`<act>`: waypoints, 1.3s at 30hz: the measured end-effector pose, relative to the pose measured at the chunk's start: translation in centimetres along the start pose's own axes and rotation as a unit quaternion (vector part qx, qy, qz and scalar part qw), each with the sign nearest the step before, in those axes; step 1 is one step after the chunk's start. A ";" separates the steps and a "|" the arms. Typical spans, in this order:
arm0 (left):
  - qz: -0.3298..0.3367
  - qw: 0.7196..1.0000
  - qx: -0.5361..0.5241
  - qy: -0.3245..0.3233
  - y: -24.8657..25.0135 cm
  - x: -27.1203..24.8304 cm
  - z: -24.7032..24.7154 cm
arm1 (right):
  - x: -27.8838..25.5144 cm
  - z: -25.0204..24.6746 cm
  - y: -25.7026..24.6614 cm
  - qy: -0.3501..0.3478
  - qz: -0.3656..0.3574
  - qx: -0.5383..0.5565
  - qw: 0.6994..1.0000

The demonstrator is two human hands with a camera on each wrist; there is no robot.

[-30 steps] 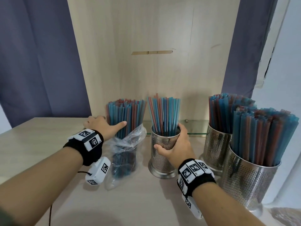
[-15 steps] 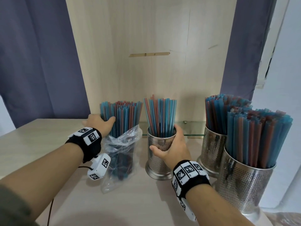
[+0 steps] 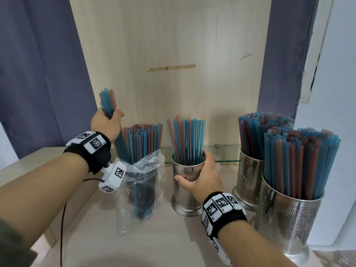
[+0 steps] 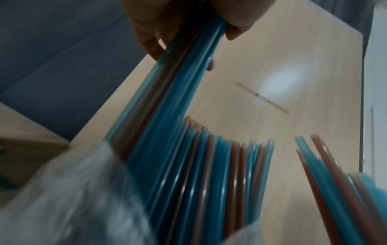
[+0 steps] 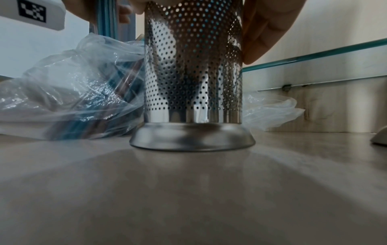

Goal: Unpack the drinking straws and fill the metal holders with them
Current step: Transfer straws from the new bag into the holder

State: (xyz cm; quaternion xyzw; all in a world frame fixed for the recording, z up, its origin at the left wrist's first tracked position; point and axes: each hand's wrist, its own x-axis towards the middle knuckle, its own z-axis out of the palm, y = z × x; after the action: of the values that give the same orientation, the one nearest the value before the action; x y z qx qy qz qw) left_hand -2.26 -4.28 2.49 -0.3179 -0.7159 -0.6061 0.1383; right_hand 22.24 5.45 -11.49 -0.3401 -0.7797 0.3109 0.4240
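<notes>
My left hand (image 3: pixel 107 122) grips a small bunch of blue and red straws (image 3: pixel 107 101), raised partly out of the clear plastic bag (image 3: pixel 142 189) where the rest of the straws (image 3: pixel 143 143) stand upright. In the left wrist view the fingers (image 4: pixel 150 43) curl round the held bunch (image 4: pixel 167 99) above the bagged straws (image 4: pixel 209 174). My right hand (image 3: pixel 202 180) grips the middle perforated metal holder (image 3: pixel 185 189), part filled with straws (image 3: pixel 186 139). In the right wrist view that holder (image 5: pixel 192 74) stands on the table with the bag (image 5: pixel 73 92) beside it.
Two more metal holders (image 3: pixel 248 180) (image 3: pixel 287 222), packed with straws, stand at the right. A low glass ledge (image 3: pixel 223 153) runs along the wooden back panel (image 3: pixel 173 54). Grey curtains (image 3: pixel 38 74) hang either side. The tabletop (image 3: pixel 154 247) reaches the near edge.
My left hand closed on a bunch of straws in the bag and lifted it upward. The right hand stayed on the middle holder.
</notes>
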 end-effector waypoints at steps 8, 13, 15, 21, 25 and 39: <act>0.096 0.987 -0.091 0.087 4.5 2.4 -2.3 | -0.1 0.0 0.0 0.004 -0.005 0.009 1.000; 0.145 0.964 -0.169 0.147 9.4 3.7 -5.2 | 0.0 0.1 0.1 0.002 -0.005 0.009 1.000; 0.149 0.957 -0.196 0.155 11.0 3.9 -6.2 | 0.0 0.1 0.1 0.005 -0.007 0.010 1.000; 0.094 0.950 -0.280 0.105 13.6 1.2 -6.1 | -0.1 0.0 0.0 0.005 -0.007 0.011 1.000; 0.030 0.961 -0.276 0.005 11.0 -4.3 -3.5 | 0.0 0.0 0.0 0.002 -0.005 0.016 1.000; -0.059 0.931 -0.342 -0.112 10.2 -8.4 -0.2 | -0.1 0.0 0.0 0.002 0.000 0.026 1.000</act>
State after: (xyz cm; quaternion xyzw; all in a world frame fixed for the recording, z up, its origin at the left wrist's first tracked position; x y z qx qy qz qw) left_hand 10.43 -6.22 5.56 -0.3692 -0.4930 -0.7819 -0.0958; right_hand 22.25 5.40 -11.55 -0.3291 -0.7707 0.3303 0.4342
